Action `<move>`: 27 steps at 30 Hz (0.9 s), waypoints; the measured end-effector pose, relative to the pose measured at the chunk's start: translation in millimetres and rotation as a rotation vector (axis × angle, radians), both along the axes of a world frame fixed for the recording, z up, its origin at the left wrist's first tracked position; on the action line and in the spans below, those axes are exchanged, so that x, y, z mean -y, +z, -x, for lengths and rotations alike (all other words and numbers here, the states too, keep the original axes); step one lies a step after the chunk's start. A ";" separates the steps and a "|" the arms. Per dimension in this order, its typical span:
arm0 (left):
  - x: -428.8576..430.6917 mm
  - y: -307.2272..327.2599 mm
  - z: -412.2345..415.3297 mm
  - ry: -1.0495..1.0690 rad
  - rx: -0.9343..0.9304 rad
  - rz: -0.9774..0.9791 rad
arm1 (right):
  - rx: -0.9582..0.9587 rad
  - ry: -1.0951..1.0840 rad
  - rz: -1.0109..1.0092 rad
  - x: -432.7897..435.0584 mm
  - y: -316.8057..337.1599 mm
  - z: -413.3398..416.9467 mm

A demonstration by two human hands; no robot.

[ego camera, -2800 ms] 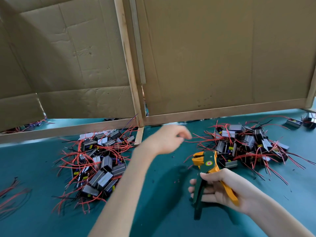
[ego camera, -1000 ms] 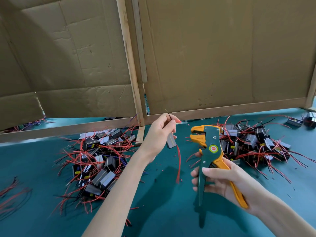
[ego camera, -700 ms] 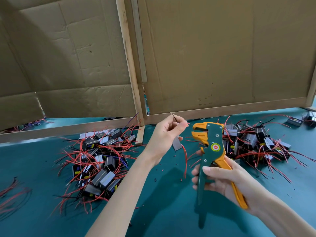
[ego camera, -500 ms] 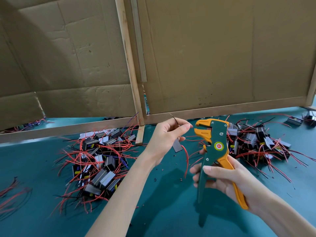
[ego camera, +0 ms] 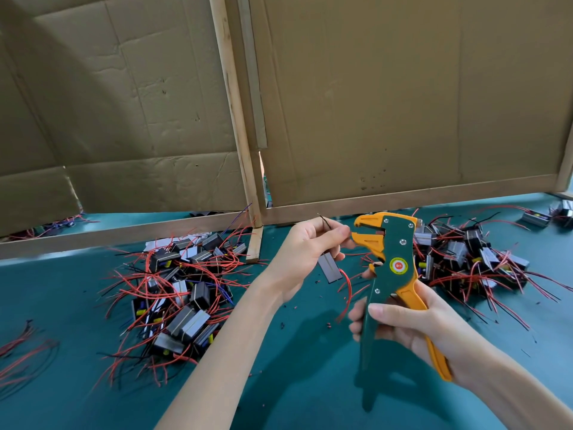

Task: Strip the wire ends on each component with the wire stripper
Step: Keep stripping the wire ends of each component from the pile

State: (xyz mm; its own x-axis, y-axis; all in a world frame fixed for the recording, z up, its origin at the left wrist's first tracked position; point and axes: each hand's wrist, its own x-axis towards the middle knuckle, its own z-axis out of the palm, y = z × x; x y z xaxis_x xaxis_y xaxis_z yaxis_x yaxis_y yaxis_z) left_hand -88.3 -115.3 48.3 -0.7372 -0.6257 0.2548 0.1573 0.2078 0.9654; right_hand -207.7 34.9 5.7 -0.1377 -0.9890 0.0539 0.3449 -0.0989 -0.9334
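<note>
The left hand [ego camera: 305, 252] pinches a thin black wire [ego camera: 324, 220] between thumb and fingertips, right at the orange mouth of the wire stripper [ego camera: 393, 259]. The fingertips hide the wire's end, so it cannot be told whether it lies between the jaws, which stand parted. Below that hand hangs the small grey component [ego camera: 330, 270], its top hidden behind the fingers, with a red wire [ego camera: 347, 290] curling down from it. The right hand [ego camera: 412, 324] is clenched round the stripper's green and orange handles and holds it upright above the table. The palm covers the middle of the handles. Behind the tool, the near edge of the right-hand pile of components [ego camera: 465, 256] is hidden, and its separate parts are hard to make out in the tangle of red and black leads. A second such pile [ego camera: 183, 287] lies to the left, well apart. Loose red wires [ego camera: 18, 358] are cut off by the left border. All of it sits on a teal table mat [ego camera: 310, 383] sprinkled with tiny insulation scraps, backed by cardboard panels [ego camera: 403, 88] in a wooden frame [ego camera: 235, 119].
</note>
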 end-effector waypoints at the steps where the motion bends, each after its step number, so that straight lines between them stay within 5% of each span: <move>1: -0.1 0.6 -0.1 -0.009 0.000 -0.005 | -0.002 -0.007 -0.003 -0.1 0.1 0.1; 21: -3.2 -0.5 -1.5 -0.102 -0.021 -0.220 | -0.076 -0.244 -0.087 4.4 -9.2 -9.9; 27: 6.9 0.2 -5.9 0.086 -0.031 0.007 | 0.028 -0.073 0.092 5.9 -5.9 -1.8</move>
State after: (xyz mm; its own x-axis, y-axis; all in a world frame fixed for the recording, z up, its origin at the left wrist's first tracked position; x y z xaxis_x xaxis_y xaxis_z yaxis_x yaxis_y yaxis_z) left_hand -82.4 -122.1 48.5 -0.6725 -0.6844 0.2816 0.1688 0.2287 0.9588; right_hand -205.9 29.0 -0.2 -0.2117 -0.9674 0.1387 0.3592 -0.2090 -0.9096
